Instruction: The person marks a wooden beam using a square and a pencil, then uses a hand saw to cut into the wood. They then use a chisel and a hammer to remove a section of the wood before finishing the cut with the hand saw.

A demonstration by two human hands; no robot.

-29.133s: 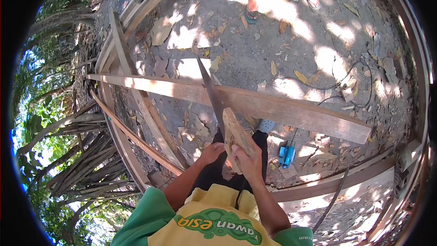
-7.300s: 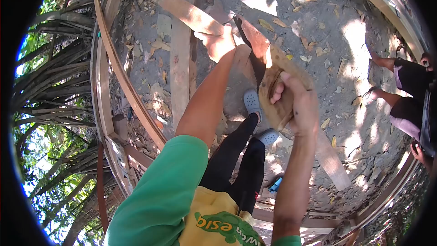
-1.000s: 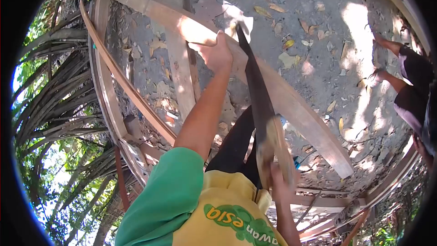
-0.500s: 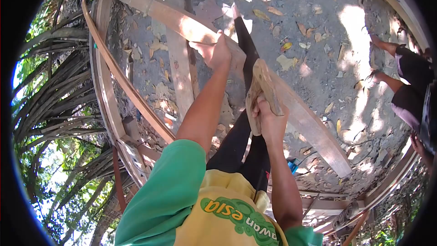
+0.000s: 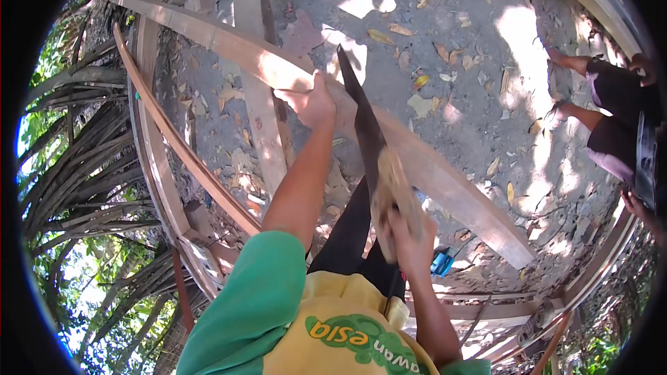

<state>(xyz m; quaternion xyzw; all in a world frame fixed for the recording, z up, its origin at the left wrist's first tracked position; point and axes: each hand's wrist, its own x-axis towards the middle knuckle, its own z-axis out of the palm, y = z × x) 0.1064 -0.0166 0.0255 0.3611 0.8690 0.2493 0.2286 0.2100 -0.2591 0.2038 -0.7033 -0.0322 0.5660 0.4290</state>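
Observation:
My right hand [image 5: 411,239] is wrapped round the wooden handle [image 5: 394,191] of a handsaw close to my body. The saw's dark blade [image 5: 366,121] points away from me and crosses a long wooden plank [image 5: 451,173]; whether its teeth are in the wood cannot be made out. Left of the blade, my left hand [image 5: 316,103] grips the near edge of the plank, thumb on top. The plank runs from the upper left to the lower right.
A beam [image 5: 260,76] passes under the plank. Curved timbers [image 5: 156,139] line the left side. A blue object [image 5: 442,262] lies by my right forearm. At the right, another person's legs [image 5: 590,118] show. Dry leaves litter the ground.
My right hand has drawn the saw back toward my body, and its blade now shows across the plank. My left hand keeps its hold on the plank. The view has shifted slightly.

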